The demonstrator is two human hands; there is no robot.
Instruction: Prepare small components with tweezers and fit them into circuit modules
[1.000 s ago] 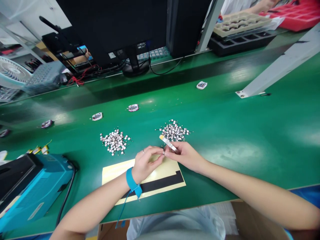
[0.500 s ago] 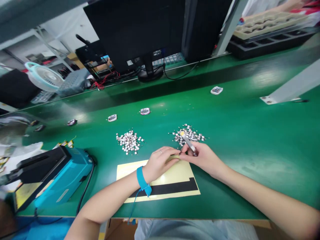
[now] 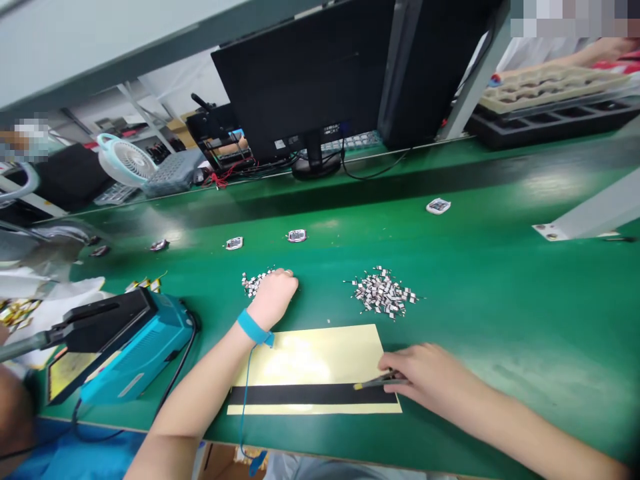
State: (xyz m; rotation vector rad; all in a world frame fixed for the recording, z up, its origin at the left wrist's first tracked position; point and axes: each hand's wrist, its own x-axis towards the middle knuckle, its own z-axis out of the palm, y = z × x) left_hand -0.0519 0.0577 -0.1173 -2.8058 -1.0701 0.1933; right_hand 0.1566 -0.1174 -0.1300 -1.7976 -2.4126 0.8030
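My left hand (image 3: 274, 297), with a blue wrist strap (image 3: 255, 328) and its cord, is over the left pile of small white parts with dark leads (image 3: 253, 283), covering much of it. Its fingers are curled down, and their tips are hidden. In my right hand (image 3: 417, 373) is a pair of tweezers (image 3: 373, 383), its yellow end pointing left across a black strip (image 3: 310, 395). That strip lies along the lower part of a pale yellow sheet (image 3: 320, 357). Beyond the sheet lies the right pile of similar small parts (image 3: 384, 293).
Several small white-framed devices (image 3: 297, 235) lie spaced across the green bench (image 3: 500, 293). A blue and black machine (image 3: 135, 347) with a cable stands at left, near another person's arm. Behind are a monitor (image 3: 310, 87), a fan (image 3: 127, 160) and stacked trays (image 3: 555, 107).
My hands have moved apart from above the sheet. The left went to the left pile; the right came down to the sheet's right side with the tweezers. The camera view has shifted.
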